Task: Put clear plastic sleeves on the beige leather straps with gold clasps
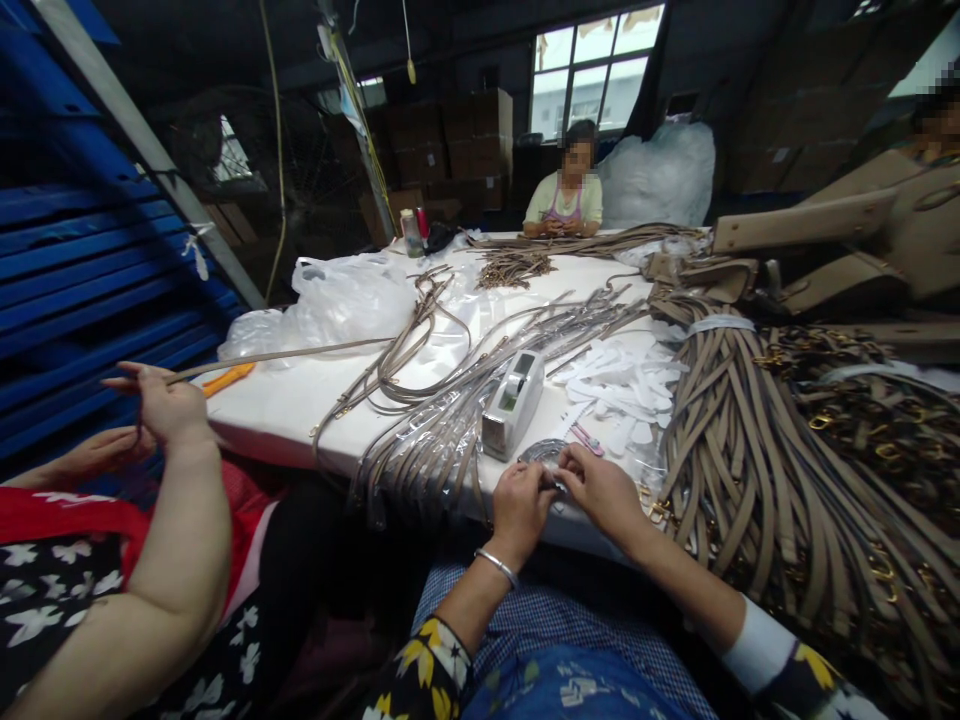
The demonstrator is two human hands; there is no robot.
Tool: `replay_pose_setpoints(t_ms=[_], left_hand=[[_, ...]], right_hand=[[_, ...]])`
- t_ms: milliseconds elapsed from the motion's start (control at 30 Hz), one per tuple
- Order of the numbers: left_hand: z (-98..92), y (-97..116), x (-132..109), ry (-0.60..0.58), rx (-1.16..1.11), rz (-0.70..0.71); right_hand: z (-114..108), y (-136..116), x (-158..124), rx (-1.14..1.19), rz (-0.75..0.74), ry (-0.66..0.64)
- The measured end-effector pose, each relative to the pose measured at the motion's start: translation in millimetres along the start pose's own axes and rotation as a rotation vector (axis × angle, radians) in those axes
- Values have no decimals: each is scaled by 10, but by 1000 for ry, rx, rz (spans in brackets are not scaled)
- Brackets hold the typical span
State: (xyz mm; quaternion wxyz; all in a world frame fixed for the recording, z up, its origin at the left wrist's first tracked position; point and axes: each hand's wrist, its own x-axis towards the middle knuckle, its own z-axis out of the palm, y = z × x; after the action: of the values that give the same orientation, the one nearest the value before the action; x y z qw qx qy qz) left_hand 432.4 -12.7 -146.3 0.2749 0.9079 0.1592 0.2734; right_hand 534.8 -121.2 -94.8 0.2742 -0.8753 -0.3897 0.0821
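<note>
My left hand and my right hand meet at the near table edge, fingertips pinched together. A small pale piece shows between them, too small to name. Just beyond my fingers lies a grey coiled bundle that looks wrapped in clear plastic. Behind it stands a white tape dispenser. To the left of my hands, tan straps in clear plastic sleeves hang over the edge. White paper tags lie scattered beyond my right hand, with a pink-handled tool nearer.
A thick bundle of tan straps with gold buckles spills over the table's right side. At left, a co-worker's hand holds a long strap near an orange cutter. Plastic bags lie behind. Another person sits across.
</note>
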Motion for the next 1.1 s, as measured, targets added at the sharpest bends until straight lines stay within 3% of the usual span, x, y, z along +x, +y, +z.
replay_pose_setpoints(t_ms=[300,500,800,1100], left_hand=[[-15,36,-3,8,11,8],[25,5,-13,26,28,13],[11,-37,29,-18,22,105],[-58,-64,-42,-62,-82,251]], right_hand=[[-295,-79,346,-166,-208,-218],[-350,-150,615,-254,-283,-415],[-64,-96,619,-131,-295,-196],[-107,93,523,69,-234,-154]])
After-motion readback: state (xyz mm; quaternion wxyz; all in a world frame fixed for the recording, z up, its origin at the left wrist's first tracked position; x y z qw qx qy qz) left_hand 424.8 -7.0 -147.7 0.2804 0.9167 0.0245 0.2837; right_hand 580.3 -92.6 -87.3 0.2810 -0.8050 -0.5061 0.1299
